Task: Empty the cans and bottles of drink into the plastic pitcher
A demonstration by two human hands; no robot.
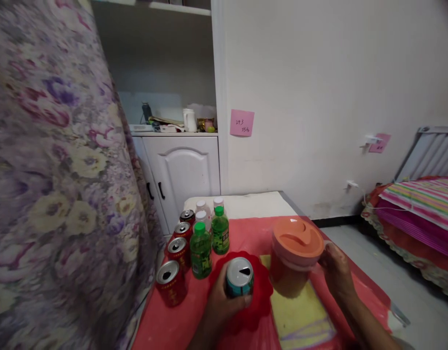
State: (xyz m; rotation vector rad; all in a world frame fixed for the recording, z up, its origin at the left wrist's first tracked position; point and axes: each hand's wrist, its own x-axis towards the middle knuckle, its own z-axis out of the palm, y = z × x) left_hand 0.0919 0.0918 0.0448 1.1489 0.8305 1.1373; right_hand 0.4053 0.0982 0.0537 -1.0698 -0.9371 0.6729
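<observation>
My left hand [224, 304] is wrapped round a blue drink can [240, 278] with an opened top, held over a red scalloped plate [260, 296]. On the right, my right hand [335, 265] grips the handle of a pitcher [291, 272] with an orange lid. The pitcher is see-through and has brownish liquid low inside. Its base is above or on a yellow cloth [300, 321]; I cannot tell if it touches. Left of the plate stand two green-capped bottles [201, 253] and a row of opened red cans [171, 287].
Several white-capped bottles [203, 221] stand behind the green ones. A red cover and a white sheet [245, 206] lie on the table. A floral curtain [74, 194] hangs close on the left. A white cabinet [187, 170] is behind; a bed [421, 214] is at right.
</observation>
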